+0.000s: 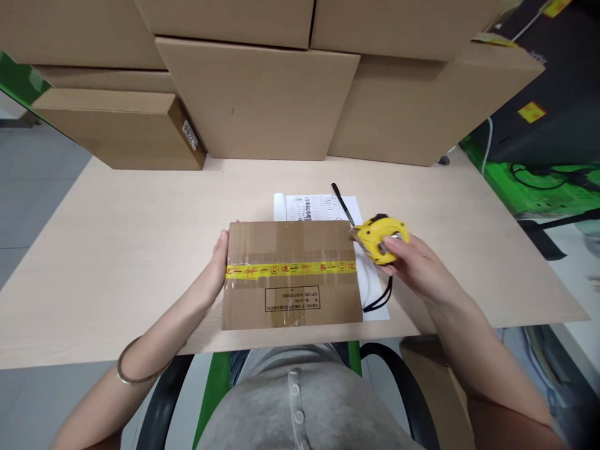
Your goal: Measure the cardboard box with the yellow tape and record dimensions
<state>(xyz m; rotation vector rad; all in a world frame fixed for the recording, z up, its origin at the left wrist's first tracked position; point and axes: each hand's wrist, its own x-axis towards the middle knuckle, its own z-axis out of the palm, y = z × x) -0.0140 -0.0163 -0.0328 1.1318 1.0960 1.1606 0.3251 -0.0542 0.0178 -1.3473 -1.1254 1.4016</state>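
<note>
The cardboard box (290,294), centre frame on the worktop (117,250), is already sealed with yellow tape (290,269). The left hand (216,262) rests open against its left edge. The right hand (419,269) grips a tape measure (377,237) at its upper-right corner, with no blade drawn across yet.
</note>
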